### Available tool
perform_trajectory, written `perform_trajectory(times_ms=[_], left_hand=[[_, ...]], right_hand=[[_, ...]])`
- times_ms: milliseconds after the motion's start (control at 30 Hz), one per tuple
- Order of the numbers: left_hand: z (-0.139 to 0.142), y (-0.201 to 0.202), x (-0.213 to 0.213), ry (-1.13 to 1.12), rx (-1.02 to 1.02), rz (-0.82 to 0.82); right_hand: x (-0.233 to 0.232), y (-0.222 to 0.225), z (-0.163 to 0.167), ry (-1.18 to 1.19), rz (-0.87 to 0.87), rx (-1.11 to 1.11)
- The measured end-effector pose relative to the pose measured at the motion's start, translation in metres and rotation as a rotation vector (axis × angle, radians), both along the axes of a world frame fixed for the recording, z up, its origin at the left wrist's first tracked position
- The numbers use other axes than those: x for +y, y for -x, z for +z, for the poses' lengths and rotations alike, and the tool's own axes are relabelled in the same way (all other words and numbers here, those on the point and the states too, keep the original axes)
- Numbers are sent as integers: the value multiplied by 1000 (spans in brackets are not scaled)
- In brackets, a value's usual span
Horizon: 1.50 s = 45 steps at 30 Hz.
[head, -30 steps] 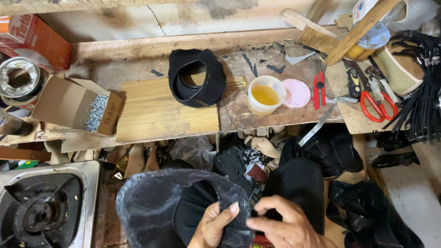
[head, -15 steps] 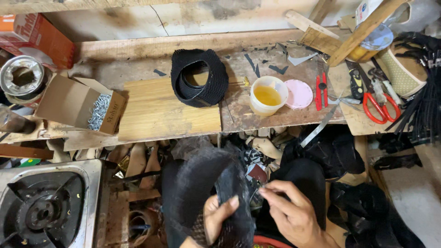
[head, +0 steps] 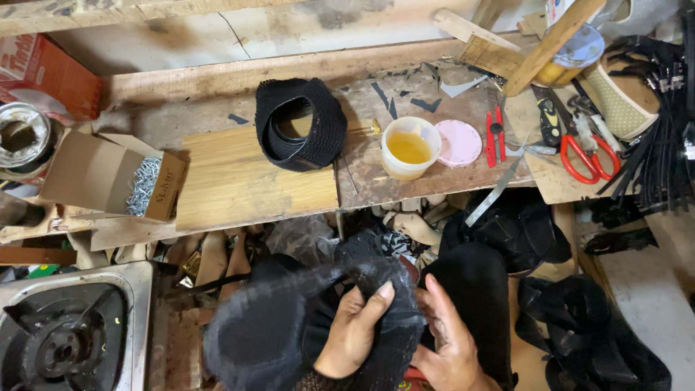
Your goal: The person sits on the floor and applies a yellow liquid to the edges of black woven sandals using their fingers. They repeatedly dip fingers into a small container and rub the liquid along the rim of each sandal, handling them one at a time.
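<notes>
1. The left hand [head: 353, 333] sits at about 6 o'clock in the view, its fingers and thumb clamped around a fold of black mesh fabric [head: 289, 326] — the thumb lies on top of the cloth.
2. The right hand [head: 450, 344], just to the 3 o'clock side of the left, pinches the same fabric from the other edge; its fingers press into the bunched mesh, so both hands grip the one piece.
3. The fabric spreads from the hands toward 8 o'clock as a rounded, blurred flap, below the front edge of the wooden workbench [head: 239, 181].
4. On the bench at 12 o'clock stands a black mesh band [head: 300, 123], curled into a ring.
5. To its 3 o'clock side is a plastic cup of yellow liquid [head: 410, 148], with a pink lid [head: 459, 143] touching or just beside it.
6. Further toward 2 o'clock lie red-handled scissors [head: 590, 156].
7. At 9 o'clock an open cardboard box of nails [head: 119, 181] rests on the bench — below it, at 8 o'clock, a gas stove [head: 65, 333].
</notes>
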State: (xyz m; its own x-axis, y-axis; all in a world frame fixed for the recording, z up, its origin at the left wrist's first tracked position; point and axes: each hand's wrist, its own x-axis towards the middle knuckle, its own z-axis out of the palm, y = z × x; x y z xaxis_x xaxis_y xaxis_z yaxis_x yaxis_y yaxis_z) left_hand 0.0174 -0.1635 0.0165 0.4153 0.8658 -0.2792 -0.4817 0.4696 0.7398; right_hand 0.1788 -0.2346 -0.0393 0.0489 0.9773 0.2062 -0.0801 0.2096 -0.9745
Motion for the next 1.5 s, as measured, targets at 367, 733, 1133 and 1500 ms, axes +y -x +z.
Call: perform_trajectory(times_ms=[367,733,1133,1500], left_hand=[[-32,-27,3,-297,66,-146],[43,3,55,-898,364,-795],[77,-82,17,-1718,-2,-614],[60,-54,1,-1448,-127,-697]], right_hand=[[8,-9,32,100,-178,263],[-75,-100,35,267,-803,-263],[-215,-171,3,859,-1330,-548],[-261,-179,-11,1190,-1509,-527]])
